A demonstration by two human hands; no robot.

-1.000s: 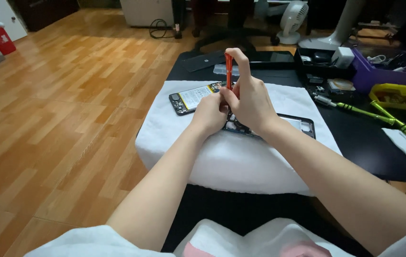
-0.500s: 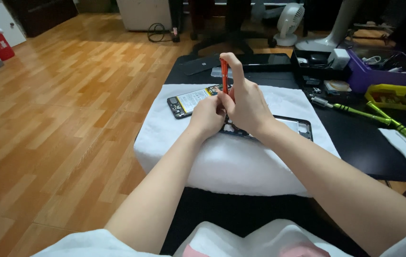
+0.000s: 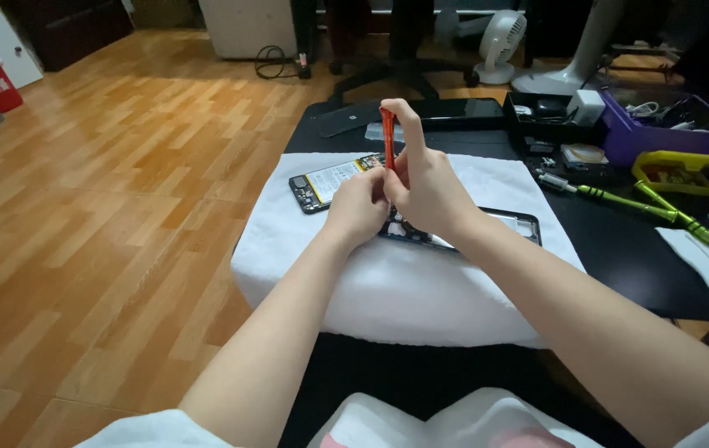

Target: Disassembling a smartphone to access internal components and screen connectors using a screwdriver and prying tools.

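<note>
Right hand [image 3: 425, 178]: clenched around an orange screwdriver [image 3: 388, 137], held upright so its tip bears down into the phone frame [image 3: 487, 228].
Left hand [image 3: 359, 207]: fingers curled, pressed against the frame's near end, seemingly steadying it; what it pinches, if anything, is hidden.
Phone frame: lies on the white towel [image 3: 421, 282], which cushions it on the black counter [image 3: 620, 249].
Second opened phone [image 3: 330, 178]: set aside on the towel, just beyond the hands.
Green screwdrivers [image 3: 620, 199]: on the counter, right, well apart.
</note>
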